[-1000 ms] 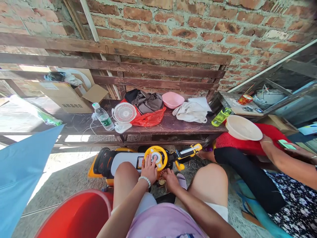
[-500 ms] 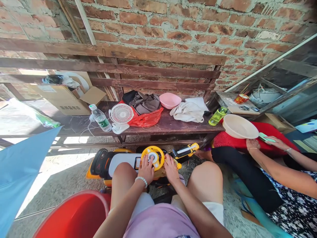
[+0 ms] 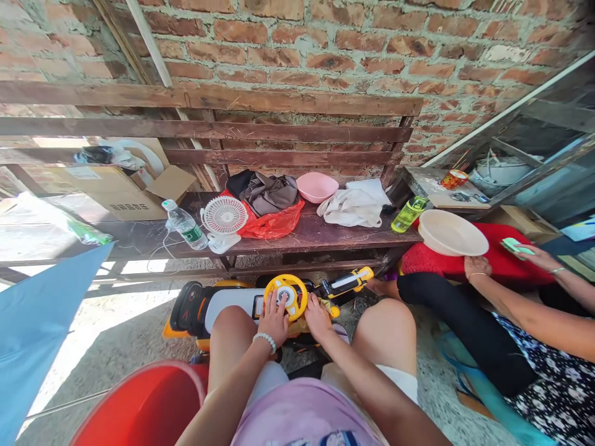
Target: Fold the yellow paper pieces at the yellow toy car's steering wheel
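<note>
My left hand [image 3: 274, 321] lies on the yellow toy steering wheel [image 3: 304, 291], its fingers stretched out over the lower left rim and toward the grey-white hub. Close to the wheel's right rim is my right hand [image 3: 319, 317], with its fingers curled inward; what they close on is hidden. The wheel belongs to a yellow, black and white ride-on toy [image 3: 227, 310] in front of my knees. A yellow-and-black toy arm [image 3: 346, 282] sticks out to the right beyond my right hand.
A wooden bench [image 3: 279, 244] carries a water bottle [image 3: 186, 226], a white fan [image 3: 224, 215], clothes on a red bag [image 3: 274, 223] and a pink basin [image 3: 317, 187]. A red tub [image 3: 139, 402] stands at lower left. At right, another person's hand holds a green-and-white object [image 3: 515, 246] beside a cream basin [image 3: 450, 232].
My right hand's fingers have curled in more beside the wheel; my left hand stays on it. The other person's hand with the green object has moved right, away from the cream basin.
</note>
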Motion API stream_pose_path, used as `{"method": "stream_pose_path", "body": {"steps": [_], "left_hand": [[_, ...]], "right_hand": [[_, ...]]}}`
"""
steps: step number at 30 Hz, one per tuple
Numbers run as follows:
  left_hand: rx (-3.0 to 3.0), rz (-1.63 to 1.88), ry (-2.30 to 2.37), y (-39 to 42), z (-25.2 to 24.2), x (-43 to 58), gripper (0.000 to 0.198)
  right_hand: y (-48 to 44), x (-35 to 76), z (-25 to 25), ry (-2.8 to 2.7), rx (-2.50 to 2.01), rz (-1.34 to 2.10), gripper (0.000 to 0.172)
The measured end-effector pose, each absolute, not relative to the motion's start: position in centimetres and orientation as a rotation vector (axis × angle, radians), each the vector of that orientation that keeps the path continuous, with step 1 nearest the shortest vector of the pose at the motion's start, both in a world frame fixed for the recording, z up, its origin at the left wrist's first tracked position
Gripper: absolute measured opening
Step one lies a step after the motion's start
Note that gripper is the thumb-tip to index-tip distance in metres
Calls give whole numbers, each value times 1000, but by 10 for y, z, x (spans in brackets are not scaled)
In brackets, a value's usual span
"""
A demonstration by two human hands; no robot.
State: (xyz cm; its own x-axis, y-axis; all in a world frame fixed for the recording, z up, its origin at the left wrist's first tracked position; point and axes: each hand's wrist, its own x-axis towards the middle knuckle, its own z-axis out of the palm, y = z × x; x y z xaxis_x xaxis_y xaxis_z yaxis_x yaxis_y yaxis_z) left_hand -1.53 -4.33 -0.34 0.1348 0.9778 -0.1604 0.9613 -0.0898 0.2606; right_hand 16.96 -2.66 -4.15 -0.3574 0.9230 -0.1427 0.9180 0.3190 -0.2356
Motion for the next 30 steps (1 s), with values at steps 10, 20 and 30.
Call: {"method": "stream_pose_path", "body": {"steps": [10, 20, 30], "left_hand": [[2130, 97, 1893, -43, -5, -16, 69], [2091, 71, 1884, -44, -1, -14, 71], [2102, 11, 1881, -42, -1, -13, 73]], "right_hand": [[-56, 165, -5, -2389, -1987, 778, 47], [33, 149, 90, -2097, -1719, 490, 73], [82, 128, 49, -2290, -1909, 824, 55]]}}
